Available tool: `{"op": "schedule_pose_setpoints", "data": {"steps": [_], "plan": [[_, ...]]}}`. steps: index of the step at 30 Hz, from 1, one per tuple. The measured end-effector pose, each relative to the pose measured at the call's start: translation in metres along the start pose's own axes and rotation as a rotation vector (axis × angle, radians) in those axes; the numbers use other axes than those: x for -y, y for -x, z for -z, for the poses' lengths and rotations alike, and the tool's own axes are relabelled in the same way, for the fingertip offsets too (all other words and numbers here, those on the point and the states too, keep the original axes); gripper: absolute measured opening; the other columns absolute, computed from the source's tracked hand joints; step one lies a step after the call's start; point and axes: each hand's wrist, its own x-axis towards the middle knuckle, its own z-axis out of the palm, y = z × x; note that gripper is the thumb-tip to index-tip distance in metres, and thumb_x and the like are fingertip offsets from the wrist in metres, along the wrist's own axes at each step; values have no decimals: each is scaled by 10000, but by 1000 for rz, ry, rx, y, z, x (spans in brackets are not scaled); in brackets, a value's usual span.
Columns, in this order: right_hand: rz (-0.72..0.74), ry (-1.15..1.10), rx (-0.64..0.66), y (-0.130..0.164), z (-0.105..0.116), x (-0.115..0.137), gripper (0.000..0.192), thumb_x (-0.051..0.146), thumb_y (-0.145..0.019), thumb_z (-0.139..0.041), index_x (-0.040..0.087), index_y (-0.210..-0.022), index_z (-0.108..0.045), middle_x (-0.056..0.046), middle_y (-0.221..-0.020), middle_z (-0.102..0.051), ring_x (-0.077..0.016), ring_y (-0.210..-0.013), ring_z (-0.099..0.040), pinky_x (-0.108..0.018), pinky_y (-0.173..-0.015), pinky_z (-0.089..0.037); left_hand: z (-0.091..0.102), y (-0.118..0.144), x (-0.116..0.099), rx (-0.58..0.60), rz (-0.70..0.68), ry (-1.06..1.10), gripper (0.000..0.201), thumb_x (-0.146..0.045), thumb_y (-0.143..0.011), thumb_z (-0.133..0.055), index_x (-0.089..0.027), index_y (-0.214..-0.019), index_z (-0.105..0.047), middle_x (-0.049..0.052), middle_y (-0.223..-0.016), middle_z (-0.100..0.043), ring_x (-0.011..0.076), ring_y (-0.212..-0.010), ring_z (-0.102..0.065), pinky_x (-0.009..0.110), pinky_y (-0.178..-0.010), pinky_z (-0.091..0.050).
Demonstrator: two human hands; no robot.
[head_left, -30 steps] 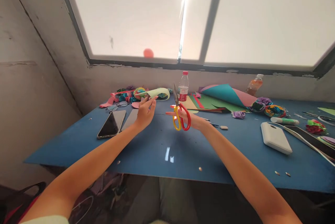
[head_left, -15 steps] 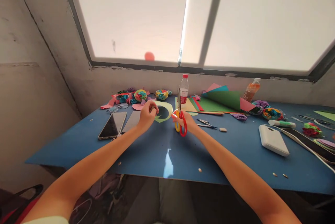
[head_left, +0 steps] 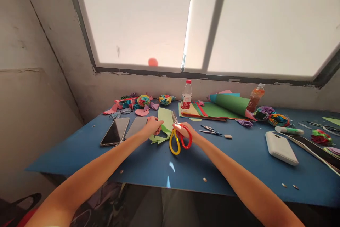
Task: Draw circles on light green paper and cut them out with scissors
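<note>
Two things we hold: our left grip (head_left: 153, 125) is clamped on the paper (head_left: 164, 114), over mid-worktop (head_left: 148, 170); our right grip (head_left: 186, 132) clasps the scissors (head_left: 171, 141) at the paper's four o'clock.

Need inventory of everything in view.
Scissors: 1, red/yellow handles, centre
Cut paper: count unclear, light green, centre
Phone: 1, black, left
Slab: 1, grey, beside phone
Glasses: 1, greyish, behind phone
Paper flowers: several, multicoloured, rear and right
Bottles: 2, clear and orange, rear
Paper sheets: several, multicoloured, rear
Slim tools: unclear, dark, centre-right
Tube: 1, green-white, right
Boxy device: 1, white, right
Strip: 1, black, far right
Small bits: uncounted, mixed, scattered
Table: 1, blue, beneath
Window: 1, pale, rear
Left hand: 1, bare, holding paper
Right hand: 1, bare, holding scissors
</note>
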Motion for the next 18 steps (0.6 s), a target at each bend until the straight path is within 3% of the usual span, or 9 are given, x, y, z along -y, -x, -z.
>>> {"op": "schedule_pose_setpoints", "data": {"steps": [5,8,11,14,18], "plan": [[-80,-45,21,2,-1,-2,494,547,-808,-453,172,-488,-419,2,-363,-460,-103,-332,-444,-207,-361,-328,0,-8,7,119,114,-105,229,-286,-724,-553,-188,-565,-422,7,-347,-441,101,-294,-356,218,-353,-203],[-123,-141,26,3,-2,2,459,537,-812,-477,165,-543,-461,-2,-380,-503,-103,-313,-457,-202,-340,-346,0,-14,11,155,156,-105,276,-350,-762,-500,-172,-551,-479,0,-352,-429,80,-275,-294,212,-356,-158],[-180,-226,-59,-1,-2,0,442,531,-827,-468,163,-583,-478,-5,-405,-529,-105,-315,-475,-201,-328,-362,1,-16,11,178,181,-86,303,-363,-782,-455,-162,-565,-520,-26,-351,-372,62,-273,-232,210,-364,-117],[-220,-251,-126,-8,3,-5,450,523,-850,-450,167,-574,-466,-1,-383,-504,-110,-331,-498,-196,-342,-382,3,-16,10,163,161,-69,271,-347,-765,-462,-161,-585,-544,-21,-365,-388,72,-291,-276,207,-364,-158],[-292,-331,-110,-8,13,-2,436,532,-885,-388,175,-649,-468,-10,-421,-531,-139,-347,-531,-225,-348,-410,5,-18,13,52,61,-84,224,-352,-694,-552,-173,-560,-544,13,-366,-456,115,-304,-366,228,-351,-221]]}}
